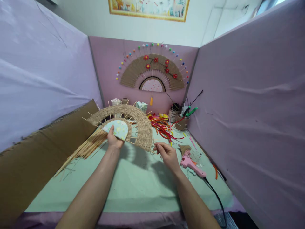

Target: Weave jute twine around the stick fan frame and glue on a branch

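Observation:
A half-woven fan [140, 127] of thin sticks and tan twine is held tilted above the green table mat [138, 181]. My left hand [113, 140] grips it at its pale blue half-round centre piece [118, 128]. Bare sticks [83, 151] splay out to the lower left. My right hand [166, 154] is closed in a pinch on the loose twine end at the woven band's right edge.
A pink glue gun [190, 163] with a black cord lies to the right. Red and yellow strips [164, 127] and cups of tools [182, 119] stand at the back. A finished fan [152, 73] hangs on the rear wall. Brown cardboard [35, 159] leans on the left.

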